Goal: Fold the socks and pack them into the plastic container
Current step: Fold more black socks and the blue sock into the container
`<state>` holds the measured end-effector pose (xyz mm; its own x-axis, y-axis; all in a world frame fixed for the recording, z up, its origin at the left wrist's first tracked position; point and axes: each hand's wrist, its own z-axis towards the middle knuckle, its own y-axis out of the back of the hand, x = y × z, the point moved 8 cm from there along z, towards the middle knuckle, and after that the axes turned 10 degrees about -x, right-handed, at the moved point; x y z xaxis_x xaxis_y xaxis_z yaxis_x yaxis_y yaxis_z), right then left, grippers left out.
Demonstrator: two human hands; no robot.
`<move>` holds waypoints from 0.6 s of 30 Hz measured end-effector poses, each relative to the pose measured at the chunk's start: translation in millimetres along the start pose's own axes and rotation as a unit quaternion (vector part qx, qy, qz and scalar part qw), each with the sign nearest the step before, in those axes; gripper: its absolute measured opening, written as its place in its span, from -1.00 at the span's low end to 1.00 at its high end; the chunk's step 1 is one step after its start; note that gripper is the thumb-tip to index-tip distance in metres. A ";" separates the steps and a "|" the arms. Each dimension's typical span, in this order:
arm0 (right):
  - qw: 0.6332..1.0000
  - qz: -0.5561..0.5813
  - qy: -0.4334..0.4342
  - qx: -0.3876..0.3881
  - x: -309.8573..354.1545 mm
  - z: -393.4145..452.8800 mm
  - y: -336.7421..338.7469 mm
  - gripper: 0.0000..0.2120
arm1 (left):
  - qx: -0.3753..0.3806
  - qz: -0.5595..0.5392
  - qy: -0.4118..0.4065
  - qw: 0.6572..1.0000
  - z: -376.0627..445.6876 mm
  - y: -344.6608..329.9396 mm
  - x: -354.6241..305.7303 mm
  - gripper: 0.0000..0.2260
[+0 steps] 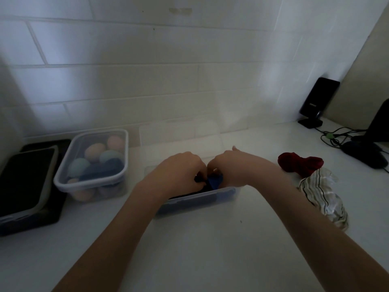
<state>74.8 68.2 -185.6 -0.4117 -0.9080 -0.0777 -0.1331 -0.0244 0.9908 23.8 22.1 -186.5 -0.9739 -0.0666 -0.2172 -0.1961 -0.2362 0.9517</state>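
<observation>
Clear plastic container [223, 194] at centre, holding a blue sock [214, 179] over darker, near-black fabric; at three o'clock a dark red sock [300, 164]; at four o'clock a white sock [322, 197] with thin black and grey stripes; at nine o'clock a second clear container [92, 163] of rolled socks in peach, pale teal and navy; further towards nine o'clock black trays [31, 186]; white countertop [210, 249]; white tiled wall [147, 60]; black speaker [317, 102] at two o'clock.

Both hands hide most of the plastic container [210, 196] and the dark socks [212, 180] inside; fingertips unseen. A black device [379, 127] is cropped at the tabletop's right edge.
</observation>
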 end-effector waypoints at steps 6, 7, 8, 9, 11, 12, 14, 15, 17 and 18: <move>0.999 0.026 -0.010 -0.026 2.1 1.7 3.0 -0.75 | 0.015 0.018 -0.003 1.000 0.9 -2.3 -3.2 -0.82; 0.999 0.029 -0.013 -0.023 1.7 1.8 2.0 -0.74 | 0.015 0.018 -0.003 1.000 0.7 -1.9 -3.3 -0.81; 0.999 0.036 -0.017 -0.019 1.1 1.9 0.1 -0.73 | 0.016 0.018 -0.003 1.000 0.6 -1.5 -3.6 -0.81; 0.999 0.045 -0.022 -0.017 0.3 2.2 -1.8 -0.72 | 0.015 0.019 -0.002 1.000 0.4 -1.0 -4.1 -0.82; 0.997 0.071 -0.034 -0.011 -2.6 3.1 -5.1 -0.71 | 0.010 0.025 -0.004 1.000 -0.2 0.4 -5.5 -0.81; 0.995 0.087 -0.042 -0.005 -4.3 3.4 -6.5 -0.71 | 0.003 0.028 -0.008 1.000 -0.7 1.4 -6.4 -0.81; 0.989 0.136 -0.051 0.002 -7.6 3.3 -4.3 -0.69 | -0.023 0.023 -0.015 0.999 -1.2 6.8 -6.3 -0.80; 0.984 0.170 -0.051 -0.009 -10.0 2.6 1.3 -0.70 | -0.044 0.010 -0.012 0.999 -1.2 11.6 -4.9 -0.79; 0.968 0.235 -0.056 -0.067 -21.2 -0.3 19.5 -0.80 | -0.096 -0.019 -0.001 0.995 -0.5 23.0 0.9 -0.78; 0.957 0.264 -0.066 -0.100 -30.8 -2.5 28.1 -0.87 | -0.121 -0.027 0.003 0.992 -0.3 28.3 4.2 -0.78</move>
<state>86.0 94.4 -155.1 -0.4867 -0.7555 0.4386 0.2942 0.3310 0.8966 14.3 14.9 -160.5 -0.9620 -0.0523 -0.2679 -0.2138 -0.4658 0.8587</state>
